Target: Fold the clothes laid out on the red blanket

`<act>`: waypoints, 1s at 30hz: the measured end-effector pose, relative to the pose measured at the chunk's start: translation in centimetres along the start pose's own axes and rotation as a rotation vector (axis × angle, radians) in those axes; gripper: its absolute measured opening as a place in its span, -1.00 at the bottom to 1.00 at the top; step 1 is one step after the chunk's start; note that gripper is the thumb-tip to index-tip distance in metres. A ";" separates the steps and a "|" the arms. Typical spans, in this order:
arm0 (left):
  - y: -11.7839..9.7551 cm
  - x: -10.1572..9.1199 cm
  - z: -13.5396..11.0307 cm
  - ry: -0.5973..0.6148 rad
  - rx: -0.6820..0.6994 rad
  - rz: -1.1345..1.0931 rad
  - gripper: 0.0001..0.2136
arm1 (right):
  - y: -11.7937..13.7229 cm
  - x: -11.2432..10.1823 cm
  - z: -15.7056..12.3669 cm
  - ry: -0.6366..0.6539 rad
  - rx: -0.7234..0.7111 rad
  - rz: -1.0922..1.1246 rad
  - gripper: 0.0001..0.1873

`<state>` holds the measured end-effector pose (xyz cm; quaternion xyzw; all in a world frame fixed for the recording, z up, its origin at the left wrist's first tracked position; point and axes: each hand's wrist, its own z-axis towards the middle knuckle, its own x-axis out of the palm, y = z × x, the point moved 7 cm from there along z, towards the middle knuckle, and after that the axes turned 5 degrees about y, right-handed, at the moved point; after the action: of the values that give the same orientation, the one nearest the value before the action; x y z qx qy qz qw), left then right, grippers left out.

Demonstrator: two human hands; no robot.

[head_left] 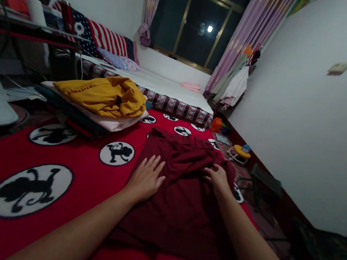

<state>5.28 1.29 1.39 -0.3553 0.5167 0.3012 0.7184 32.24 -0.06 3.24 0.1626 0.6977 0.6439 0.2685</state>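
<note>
Surface: red blanket with black monkey roundels (65, 160) covered the bed.
Garment: dark maroon cloth garment (184, 185) lay rumpled on it.
Left hand (146, 178): flat, fingers spread, on the garment's edge.
Right hand (217, 178): fingers curled, pinching a fold.

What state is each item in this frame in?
maroon garment: spread on red blanket, top bunched
left hand: open, flat on the garment
right hand: fingers curled on a fold
yellow garment: crumpled atop folded stack
left curtain: tied back

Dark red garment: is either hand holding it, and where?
The left hand lies flat on the garment, gripping nothing; the right hand seems to pinch a fold at its upper right.
</note>
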 end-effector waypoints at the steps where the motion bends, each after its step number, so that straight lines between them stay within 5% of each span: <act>1: 0.0 0.0 0.0 -0.002 0.001 -0.005 -0.51 | -0.3 0.6 0.4 0.029 0.049 0.025 -0.73; 5: 0.1 0.2 0.0 0.003 -0.004 -0.024 -0.51 | 0.3 2.0 0.3 0.056 0.061 0.090 -0.75; 9: 0.2 0.2 0.0 -0.002 -0.018 -0.032 -0.50 | 3.7 -1.3 0.1 -0.136 -0.212 0.169 -0.60; 11: 0.1 0.2 -0.1 -0.001 -0.019 -0.029 -0.51 | 6.6 -3.8 -1.0 -0.270 -0.475 -0.011 -0.65; 13: 0.0 0.2 -0.1 -0.003 -0.018 -0.025 -0.51 | 8.9 -3.9 -2.2 -0.234 -0.623 -0.475 -0.80; 16: 0.0 0.3 -0.1 -0.005 -0.017 -0.025 -0.50 | 9.2 -0.3 -3.3 0.081 -0.628 -1.196 -0.86; 18: 0.0 0.3 -0.1 -0.008 -0.018 -0.027 -0.50 | 9.6 2.6 -3.9 0.199 -0.695 -1.342 -0.85; 21: 0.0 0.2 -0.2 -0.022 -0.013 -0.038 -0.51 | 10.4 7.6 -3.1 0.269 -0.801 -1.155 -0.78; 25: 0.0 0.0 -0.3 -0.017 -0.015 -0.067 -0.51 | 8.7 13.2 1.1 0.356 -0.653 -0.863 -0.62; 30: 0.0 0.0 -0.3 -0.006 -0.013 -0.095 -0.51 | 6.3 14.2 3.2 0.297 -0.584 -0.861 -0.71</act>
<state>5.16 1.05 1.34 -0.3835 0.4951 0.2709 0.7310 21.94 11.43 7.06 -0.3126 0.5235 0.6589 0.4406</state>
